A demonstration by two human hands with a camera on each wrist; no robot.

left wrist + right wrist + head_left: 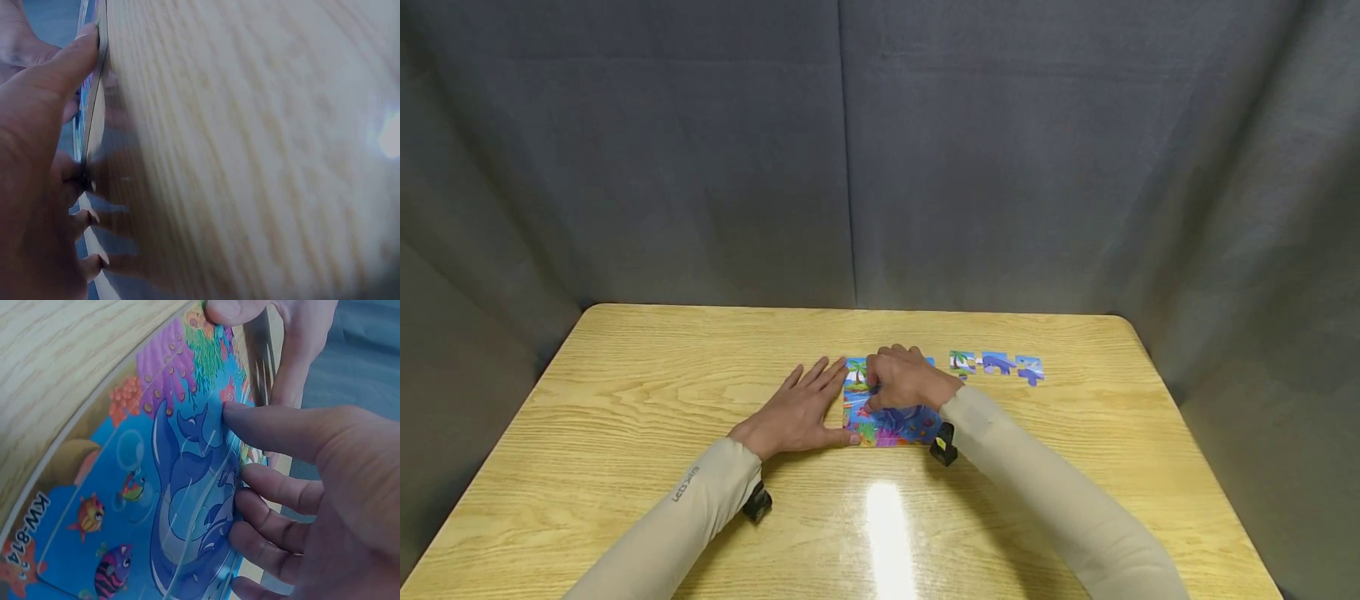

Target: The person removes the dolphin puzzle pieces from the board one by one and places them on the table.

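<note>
A sea-scene jigsaw puzzle board [891, 429] with dolphins, coral and a palm tree lies flat on the table. My left hand [797, 417] rests at its left edge with fingers extended, the thumb on the lower left corner. My right hand [906, 379] is over the board's upper middle with bent fingers. In the right wrist view, the right thumb [269, 428] and fingertips touch the picture beside the dolphin [172, 550]. Whether they pinch a piece is hidden. The left wrist view shows the left thumb [78, 56] against the board's edge.
To the right of the board, loose puzzle pieces lie in a row: a palm tree piece [961, 361], a dolphin piece [997, 363] and another purple-blue piece [1030, 368]. The wooden table [647, 375] ends at a grey curtain [700, 167] behind and at both sides.
</note>
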